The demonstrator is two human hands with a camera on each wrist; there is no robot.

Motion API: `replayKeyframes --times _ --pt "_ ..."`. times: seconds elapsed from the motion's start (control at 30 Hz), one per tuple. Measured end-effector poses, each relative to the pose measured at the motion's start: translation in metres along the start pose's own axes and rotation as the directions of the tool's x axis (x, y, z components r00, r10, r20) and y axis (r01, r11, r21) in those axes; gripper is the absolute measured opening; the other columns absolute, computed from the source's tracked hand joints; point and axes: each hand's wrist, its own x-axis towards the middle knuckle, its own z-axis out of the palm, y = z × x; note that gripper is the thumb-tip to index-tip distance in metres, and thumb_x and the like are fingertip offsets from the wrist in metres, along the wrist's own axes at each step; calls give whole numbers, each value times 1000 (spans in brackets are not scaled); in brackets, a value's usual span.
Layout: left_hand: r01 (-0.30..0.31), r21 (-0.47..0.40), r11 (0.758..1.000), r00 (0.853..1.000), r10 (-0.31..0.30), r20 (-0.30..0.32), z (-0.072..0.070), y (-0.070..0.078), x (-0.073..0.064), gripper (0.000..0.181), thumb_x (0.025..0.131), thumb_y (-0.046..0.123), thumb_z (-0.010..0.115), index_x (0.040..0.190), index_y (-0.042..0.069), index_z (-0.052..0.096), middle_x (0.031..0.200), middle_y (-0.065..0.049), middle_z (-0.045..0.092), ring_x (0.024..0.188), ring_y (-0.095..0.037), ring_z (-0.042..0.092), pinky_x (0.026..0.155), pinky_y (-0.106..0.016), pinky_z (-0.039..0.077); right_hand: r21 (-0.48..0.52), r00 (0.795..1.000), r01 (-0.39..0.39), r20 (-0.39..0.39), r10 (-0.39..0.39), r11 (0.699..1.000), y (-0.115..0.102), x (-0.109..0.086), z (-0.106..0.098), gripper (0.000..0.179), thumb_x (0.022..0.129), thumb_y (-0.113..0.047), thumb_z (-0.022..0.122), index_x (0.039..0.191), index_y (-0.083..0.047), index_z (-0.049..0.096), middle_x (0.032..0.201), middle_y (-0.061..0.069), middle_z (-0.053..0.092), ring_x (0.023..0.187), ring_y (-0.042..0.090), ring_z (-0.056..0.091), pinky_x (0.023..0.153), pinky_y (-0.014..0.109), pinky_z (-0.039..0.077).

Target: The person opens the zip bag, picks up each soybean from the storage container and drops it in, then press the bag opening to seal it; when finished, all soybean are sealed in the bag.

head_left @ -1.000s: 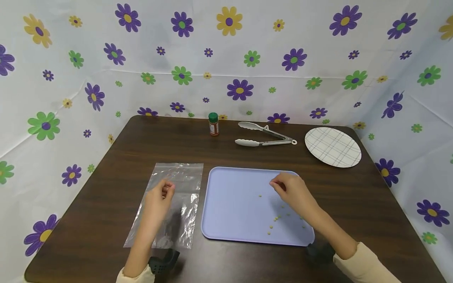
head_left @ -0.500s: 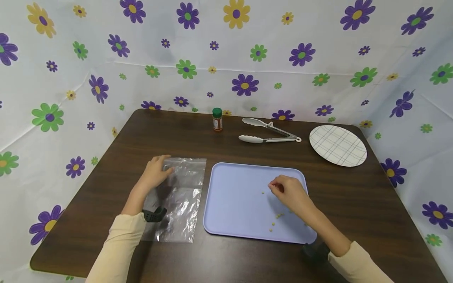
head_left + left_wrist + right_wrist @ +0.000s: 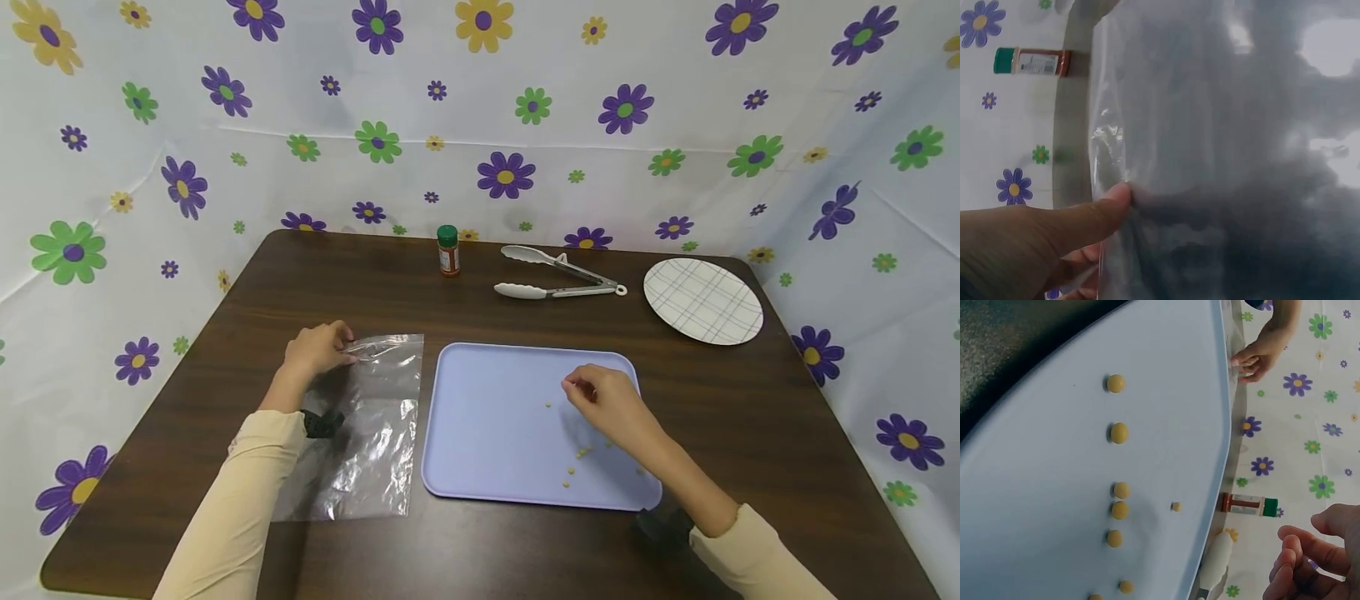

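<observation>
In the head view, your left hand (image 3: 318,348) pinches the clear plastic zip bag (image 3: 378,442) near its far left corner, while the rest of the bag spreads over the dark wooden desk (image 3: 217,375) toward you. Just to the bag's right lies a pale lavender tray (image 3: 480,433), its right half scattered with small yellow balls (image 3: 572,471). Your right hand (image 3: 611,404) hangs above that half, fingers loosely curled. Beyond the tray, a green-capped spice jar (image 3: 448,257) stands upright, tongs (image 3: 522,291) lie to its right with their arms apart, and a white plate with a dark grid pattern (image 3: 703,300) sits by the far right corner. A white cloth printed with flowers (image 3: 420,117) rises behind it all. In the left wrist view, you have your thumb (image 3: 1113,203) on top of the film at the bag's edge and your other fingers at the far side of that edge; bright reflections cover much of the plastic. In the right wrist view, your right thumb is apart from your curled fingers, with nothing visible between them. Most of the balls form a loose row across the tray, one lying off the row, nearer the rim beside the jar. Your left hand also shows there, at the bag beyond the tray.
</observation>
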Motion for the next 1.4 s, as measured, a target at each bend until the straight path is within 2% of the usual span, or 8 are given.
replayKeyframes --times 0.2,0.47,0.6,0.73,0.93,1.03,1.2,1.4 --pt "-36 -16 999 999 36 24 1 -7 -9 23 86 28 64 79 10 51 77 -7 51 73 -27 47 58 -36 36 11 1000 17 1 -17 1000 -1 4 2 7 85 -12 64 83 -6 68 66 -3 58 60 5 47 56 18 41" --pt "-93 -62 994 992 88 -86 13 -8 -44 15 83 9 66 89 3 54 82 -14 65 67 -27 59 57 -40 44 30 999 43 -3 -43 999 -1 3 4 7 85 -10 64 83 -5 68 65 -3 58 60 4 48 56 19 42" --pt "-118 -22 993 978 112 -178 -6 9 -77 12 81 4 66 91 2 61 81 -12 68 71 -31 63 56 -42 46 22 999 44 -15 -44 999 -3 4 -1 7 85 -11 64 84 -6 68 66 -3 59 61 4 49 57 20 44" --pt "-178 79 981 904 195 -380 -41 52 -117 9 79 5 68 84 8 61 78 -8 64 60 -25 56 48 -35 40 43 997 75 -18 -74 996 -13 5 -11 9 87 -13 63 90 -6 68 72 -3 61 66 6 54 61 23 49" --pt "-401 190 896 688 432 -584 -71 135 -163 17 75 1 69 82 11 58 77 0 57 50 -9 43 46 -26 36 83 980 198 -21 -197 977 -50 0 -35 43 91 -26 59 130 -12 49 119 2 55 105 17 57 85 37 51" --pt "-483 219 848 619 508 -599 -75 164 -170 17 73 2 70 81 12 59 77 4 56 55 -6 45 50 -24 40 88 952 301 -91 -294 949 -70 1 -48 60 87 -26 64 140 -16 36 137 3 44 123 19 47 97 37 45" --pt "-575 176 799 585 552 -595 -75 191 -171 14 75 5 69 81 14 60 78 7 55 62 -5 47 56 -22 41 154 856 486 -283 -433 860 -88 9 -63 51 76 -4 73 124 -6 54 110 3 63 102 12 60 90 18 46" --pt "-640 85 763 599 566 -567 -73 200 -169 18 75 9 75 86 14 62 84 6 56 72 -6 54 63 -22 46 211 795 566 -394 -461 797 -84 13 -67 29 74 8 70 101 -2 68 80 3 66 70 3 55 65 12 46"
